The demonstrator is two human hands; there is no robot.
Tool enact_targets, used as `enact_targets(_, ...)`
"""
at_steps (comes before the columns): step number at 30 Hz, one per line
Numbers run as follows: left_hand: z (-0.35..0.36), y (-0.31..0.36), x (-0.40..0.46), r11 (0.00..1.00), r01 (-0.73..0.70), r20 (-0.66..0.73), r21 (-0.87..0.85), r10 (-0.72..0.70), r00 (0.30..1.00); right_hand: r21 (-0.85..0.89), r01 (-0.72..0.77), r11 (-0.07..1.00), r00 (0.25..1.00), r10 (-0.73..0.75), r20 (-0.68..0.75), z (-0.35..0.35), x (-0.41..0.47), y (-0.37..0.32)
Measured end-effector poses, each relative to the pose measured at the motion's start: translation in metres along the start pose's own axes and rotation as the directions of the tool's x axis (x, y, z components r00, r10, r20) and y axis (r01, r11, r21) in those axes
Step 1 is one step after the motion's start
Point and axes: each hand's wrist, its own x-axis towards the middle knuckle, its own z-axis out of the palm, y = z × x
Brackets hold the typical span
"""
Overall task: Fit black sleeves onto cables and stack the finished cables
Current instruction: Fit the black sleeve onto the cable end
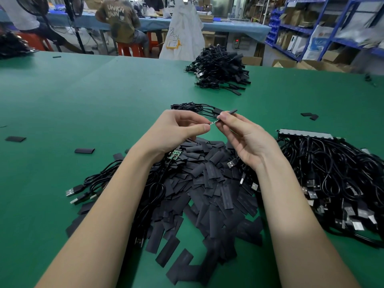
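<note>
The left hand (178, 129) is held above the green table (104, 96), its thumb and forefinger pinched on the small end of a cable (211, 124), where a narrow board tip with a trace of red is just visible. The right hand (245, 138) is raised opposite it, its fingertips pinched round a black sleeve (229, 112) that is seen edge-on and points away toward the upper right; the near end of the sleeve is met by the cable tip between the two hands. Whether the tip has entered the sleeve cannot be told. Beneath the left wrist a small green circuit board (176, 153) is partly exposed. Under and between both forearms a loose heap of flat black sleeves (207, 188) is spread, with several cables with USB plugs (93, 186) lying at its left edge. Just beyond the hands a short row of sleeved cables (195, 108) is laid on the table. To the right a large bundle of unsleeved cables (332, 177) is piled, and farther back a stack of finished cables (220, 67) is set near the far edge. Single stray sleeves (84, 150) are scattered on the left. Seated people (122, 23) and blue shelving (311, 28) are visible behind.
</note>
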Motion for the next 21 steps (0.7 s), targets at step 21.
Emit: enact_targets(21, 0.004, 0.001, 0.0, 0.989, -0.128, -0.081, 0.071, 0.134, 0.988, 0.043, -0.025, 0.999, 0.999, 0.027, -0.043, 0.01, 0.001, 0.014)
